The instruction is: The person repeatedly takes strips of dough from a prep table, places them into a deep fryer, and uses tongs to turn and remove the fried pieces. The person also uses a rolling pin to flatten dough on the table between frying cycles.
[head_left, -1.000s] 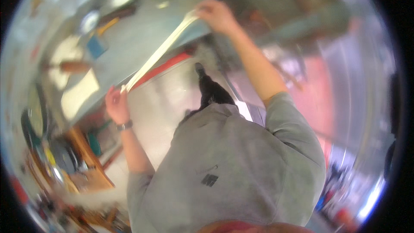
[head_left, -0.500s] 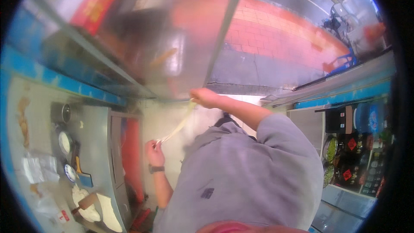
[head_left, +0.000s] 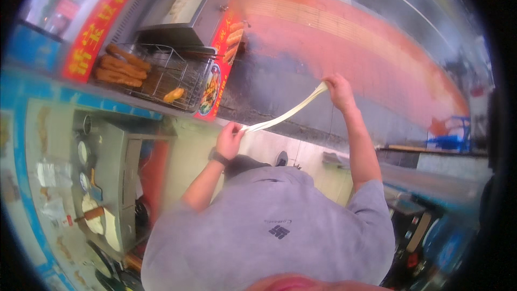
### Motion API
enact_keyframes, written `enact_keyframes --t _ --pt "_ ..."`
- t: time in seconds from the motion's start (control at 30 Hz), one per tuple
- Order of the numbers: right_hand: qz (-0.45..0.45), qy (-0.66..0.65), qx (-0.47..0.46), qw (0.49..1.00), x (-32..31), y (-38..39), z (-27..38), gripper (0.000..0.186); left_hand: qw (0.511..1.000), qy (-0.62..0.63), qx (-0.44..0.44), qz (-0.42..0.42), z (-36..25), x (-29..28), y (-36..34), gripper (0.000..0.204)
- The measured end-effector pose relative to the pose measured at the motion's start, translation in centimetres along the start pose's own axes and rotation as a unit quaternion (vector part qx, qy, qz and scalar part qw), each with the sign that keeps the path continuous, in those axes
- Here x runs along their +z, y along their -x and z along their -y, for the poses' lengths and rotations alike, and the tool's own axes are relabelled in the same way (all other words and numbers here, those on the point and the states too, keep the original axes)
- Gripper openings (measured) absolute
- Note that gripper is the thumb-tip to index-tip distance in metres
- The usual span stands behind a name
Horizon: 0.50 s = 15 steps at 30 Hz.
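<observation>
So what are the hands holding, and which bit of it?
A long, pale dough strip: the left hand pinches one end, the right hand the other.

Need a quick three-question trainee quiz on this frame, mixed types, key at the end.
1. True or false: the left hand and right hand both hold the pale dough strip.
2. The watch is worn on which wrist? A) right B) both C) left
3. Which hand is nearer the wire rack beside the brown fried sticks?

Key: 1. True. 2. C. 3. The left hand.
</observation>
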State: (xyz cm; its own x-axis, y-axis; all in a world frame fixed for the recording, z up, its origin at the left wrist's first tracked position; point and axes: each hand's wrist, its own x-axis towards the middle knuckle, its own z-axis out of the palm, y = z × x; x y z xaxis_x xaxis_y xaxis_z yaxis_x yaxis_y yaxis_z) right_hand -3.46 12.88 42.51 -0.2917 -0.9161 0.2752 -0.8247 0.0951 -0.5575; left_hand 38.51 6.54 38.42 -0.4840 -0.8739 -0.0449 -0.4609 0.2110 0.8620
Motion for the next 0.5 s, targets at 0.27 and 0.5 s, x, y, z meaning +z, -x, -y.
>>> enact_keyframes --t 0.27,0.5 --pt "-0.057 0.048 -0.097 0.992 -0.6 -16.7 -1.9 0.016 0.989 0.083 -0.048 -0.114 -4.5 1.9 -10.7 0.011" --pt "-0.047 0.060 -0.194 0.978 2.1 -37.0 -4.2 0.012 0.955 0.163 -0.060 -0.239 -3.9 0.0 -20.8 0.009"
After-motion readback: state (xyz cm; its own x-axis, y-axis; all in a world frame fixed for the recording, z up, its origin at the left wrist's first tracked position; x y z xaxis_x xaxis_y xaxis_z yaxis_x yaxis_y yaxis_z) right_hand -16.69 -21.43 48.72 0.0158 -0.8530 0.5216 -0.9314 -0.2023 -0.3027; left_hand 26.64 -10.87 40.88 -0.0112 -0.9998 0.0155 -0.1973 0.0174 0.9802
